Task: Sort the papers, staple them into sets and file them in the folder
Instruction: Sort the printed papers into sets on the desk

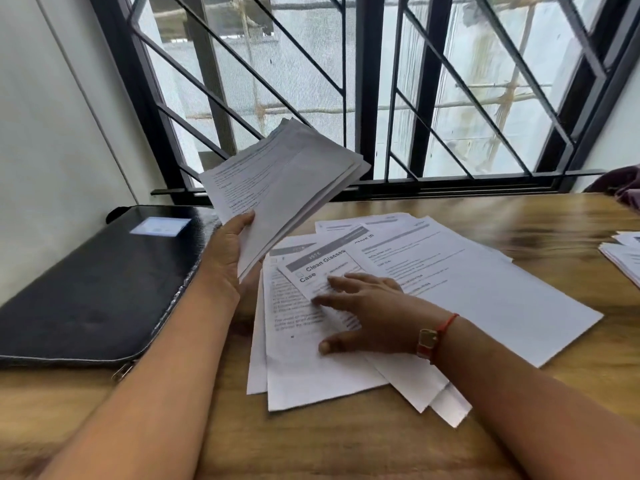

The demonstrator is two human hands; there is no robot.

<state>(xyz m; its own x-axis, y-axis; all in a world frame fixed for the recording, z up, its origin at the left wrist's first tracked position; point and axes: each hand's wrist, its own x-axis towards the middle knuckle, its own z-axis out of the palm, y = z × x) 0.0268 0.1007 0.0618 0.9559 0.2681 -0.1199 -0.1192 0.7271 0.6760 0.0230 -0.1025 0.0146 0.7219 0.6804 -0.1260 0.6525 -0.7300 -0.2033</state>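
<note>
My left hand (227, 261) grips a bundle of printed sheets (284, 181) by its lower edge and holds it tilted up above the table. My right hand (367, 313) lies flat, fingers spread, on loose printed papers (467, 289) fanned out over the wooden table (346, 445). Its fingertips touch a sheet headed "Clean Glasses Case" (318, 268). A black zipped folder (104, 289) lies flat on the left, just beside my left forearm. No stapler is in view.
A second pile of papers (623, 258) sits at the table's right edge. A barred window (346, 81) runs along the far side, with a white wall (52, 133) on the left. A dark cloth item (620, 183) lies at the far right corner.
</note>
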